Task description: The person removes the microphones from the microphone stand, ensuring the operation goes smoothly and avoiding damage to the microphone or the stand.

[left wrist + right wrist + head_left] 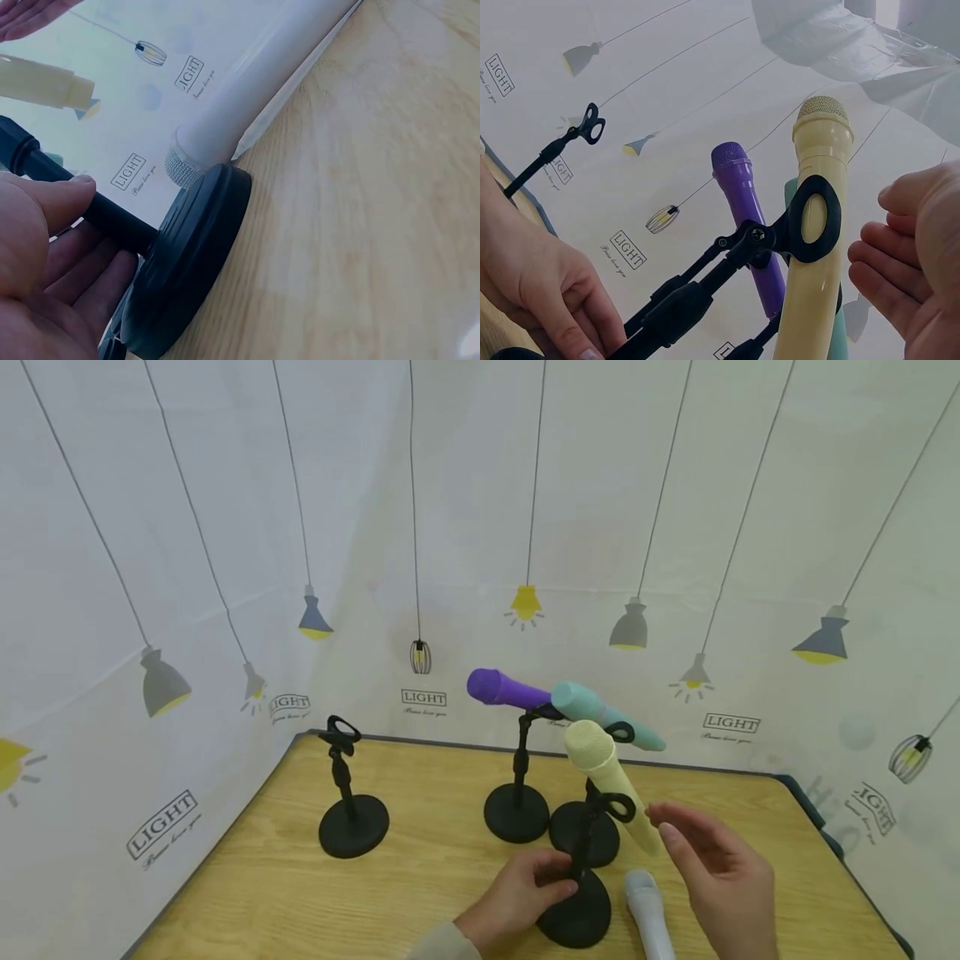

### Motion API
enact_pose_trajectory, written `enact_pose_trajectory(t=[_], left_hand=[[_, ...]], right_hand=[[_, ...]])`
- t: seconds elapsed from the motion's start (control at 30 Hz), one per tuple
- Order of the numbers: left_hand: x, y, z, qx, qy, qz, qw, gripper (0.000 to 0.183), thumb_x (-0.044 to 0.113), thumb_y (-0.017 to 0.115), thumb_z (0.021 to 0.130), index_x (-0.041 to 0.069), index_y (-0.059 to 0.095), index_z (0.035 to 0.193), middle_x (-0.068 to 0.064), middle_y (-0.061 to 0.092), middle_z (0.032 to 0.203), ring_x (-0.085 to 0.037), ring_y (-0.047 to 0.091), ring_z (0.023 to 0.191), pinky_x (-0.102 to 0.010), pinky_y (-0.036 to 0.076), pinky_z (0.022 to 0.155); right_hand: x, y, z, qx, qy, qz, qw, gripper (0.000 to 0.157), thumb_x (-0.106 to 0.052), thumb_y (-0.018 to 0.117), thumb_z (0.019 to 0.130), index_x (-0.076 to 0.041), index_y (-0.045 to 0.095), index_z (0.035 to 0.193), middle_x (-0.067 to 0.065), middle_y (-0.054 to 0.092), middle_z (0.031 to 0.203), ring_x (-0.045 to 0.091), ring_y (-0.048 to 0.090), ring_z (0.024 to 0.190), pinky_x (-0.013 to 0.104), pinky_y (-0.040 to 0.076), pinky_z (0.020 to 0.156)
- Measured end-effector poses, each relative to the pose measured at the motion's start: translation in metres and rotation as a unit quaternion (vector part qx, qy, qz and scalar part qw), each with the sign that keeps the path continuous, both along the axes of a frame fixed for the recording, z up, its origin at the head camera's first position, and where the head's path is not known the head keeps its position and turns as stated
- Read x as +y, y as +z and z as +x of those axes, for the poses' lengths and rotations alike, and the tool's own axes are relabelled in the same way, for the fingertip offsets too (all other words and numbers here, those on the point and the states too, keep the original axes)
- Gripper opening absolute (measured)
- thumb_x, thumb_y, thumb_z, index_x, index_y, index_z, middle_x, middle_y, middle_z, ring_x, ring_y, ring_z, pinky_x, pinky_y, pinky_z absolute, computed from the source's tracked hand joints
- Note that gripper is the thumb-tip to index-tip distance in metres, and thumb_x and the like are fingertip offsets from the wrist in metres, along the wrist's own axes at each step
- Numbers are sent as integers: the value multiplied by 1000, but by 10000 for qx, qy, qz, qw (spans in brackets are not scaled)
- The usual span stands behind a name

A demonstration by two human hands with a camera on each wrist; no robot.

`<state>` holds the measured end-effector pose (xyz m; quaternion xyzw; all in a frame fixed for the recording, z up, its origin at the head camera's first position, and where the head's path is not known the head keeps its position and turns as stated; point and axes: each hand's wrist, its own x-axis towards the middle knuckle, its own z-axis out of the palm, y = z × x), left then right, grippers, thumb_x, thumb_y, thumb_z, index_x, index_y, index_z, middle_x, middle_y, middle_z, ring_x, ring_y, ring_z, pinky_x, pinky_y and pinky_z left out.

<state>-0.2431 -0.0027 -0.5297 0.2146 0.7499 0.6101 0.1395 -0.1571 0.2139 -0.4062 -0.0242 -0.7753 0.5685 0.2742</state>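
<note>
My left hand (522,891) grips the pole of a black microphone stand (579,920), thumb on one side and fingers on the other, just above its round base. A pale yellow microphone (607,772) sits tilted in that stand's clip, its mesh head up. Beside the yellow microphone, my right hand (726,878) has relaxed, slightly bent fingers and holds nothing; the right wrist view shows a gap between them. A white microphone (247,82) lies on the table close to the gripped stand's base, between my hands.
Behind stand a purple microphone (510,689) and a teal microphone (592,706), each in a black stand. Another black stand (352,825) with a bare clip is at the left of the wooden table (300,902). A lamp-printed curtain (465,527) surrounds the table's back and sides.
</note>
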Motion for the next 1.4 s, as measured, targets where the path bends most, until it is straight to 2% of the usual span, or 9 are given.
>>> enact_pose_trajectory(t=[0.23,0.5,0.7,0.93,1.2,1.4], left_hand=[[2,1,0,81,102,-122,9998,18,11,77,101,12,79,119,0,81,117,-6,73,105,-23,59,92],[-1,-3,4,407,-28,-163,9990,15,11,76,101,11,80,116,2,81,114,1,70,99,-20,57,88],[-6,-3,9,220,-192,-174,9994,18,13,75,103,12,79,120,6,79,115,1,71,102,-20,57,89],[-10,0,16,-214,-193,-327,9990,17,16,75,102,17,80,118,10,80,112,-1,72,101,-23,58,89],[-14,-1,27,-245,-242,-169,9993,16,13,75,102,13,79,118,4,81,111,-4,72,102,-25,57,90],[-18,1,32,-368,-395,-161,9984,17,14,75,102,14,79,119,7,80,112,-2,72,103,-22,57,91]], right_hand=[[3,1,-2,9,128,255,9996,23,-5,73,103,-6,76,126,-18,79,113,-6,73,104,13,59,86],[4,5,-4,273,476,329,9979,25,-5,74,102,-5,76,127,-18,79,116,-3,74,108,13,59,89],[-1,9,-4,522,939,315,9937,27,2,71,102,-1,73,128,-12,79,122,0,73,114,15,59,92],[-8,17,-4,936,1283,461,9862,31,10,71,98,-1,73,128,-4,79,124,4,74,116,16,58,97],[-15,25,-2,1185,1596,622,9781,34,13,72,96,-1,73,127,2,79,125,4,73,118,17,57,99],[-18,30,-2,1161,1657,1027,9739,37,9,76,95,-7,74,128,3,78,126,1,72,116,16,58,97]])
